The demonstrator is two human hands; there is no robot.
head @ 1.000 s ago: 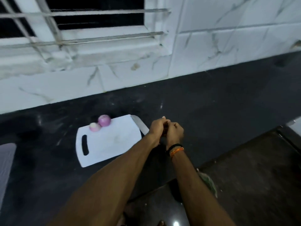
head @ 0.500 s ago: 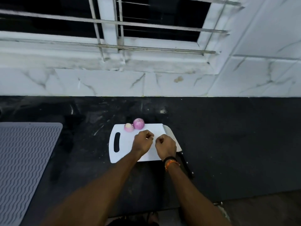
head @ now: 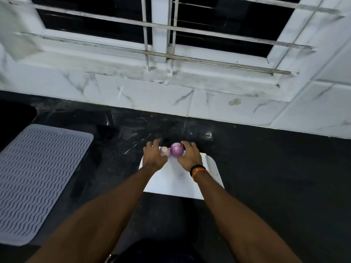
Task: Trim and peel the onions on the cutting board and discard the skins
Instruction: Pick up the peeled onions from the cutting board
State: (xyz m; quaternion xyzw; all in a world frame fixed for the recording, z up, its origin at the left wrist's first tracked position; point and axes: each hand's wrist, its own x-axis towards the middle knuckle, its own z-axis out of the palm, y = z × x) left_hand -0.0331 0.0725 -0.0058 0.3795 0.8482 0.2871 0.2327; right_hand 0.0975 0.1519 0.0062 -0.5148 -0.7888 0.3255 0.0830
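Head view | left hand (head: 154, 156) cupping small onion (head: 164, 151) | right hand (head: 190, 155) cupping purple onion (head: 177, 149), grips seemingly loose; onion axes unclear

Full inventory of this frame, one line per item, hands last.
onions: 2; one purple, one paler pink-white; side by side at the far edge of the cutting board
cutting board: 1; white; on the counter, centre
counter: 1; black, scuffed; fills the lower frame
ribbed mat: 1; grey; on the counter, left
wall tiles: white with grey veins; behind the counter
window: 1; white frame with metal bars, dark panes; above the tiles
wristbands: black and orange; right wrist
left hand: 1; fingers curled by the paler onion
right hand: 1; fingers against the purple onion; firm grip cannot be told
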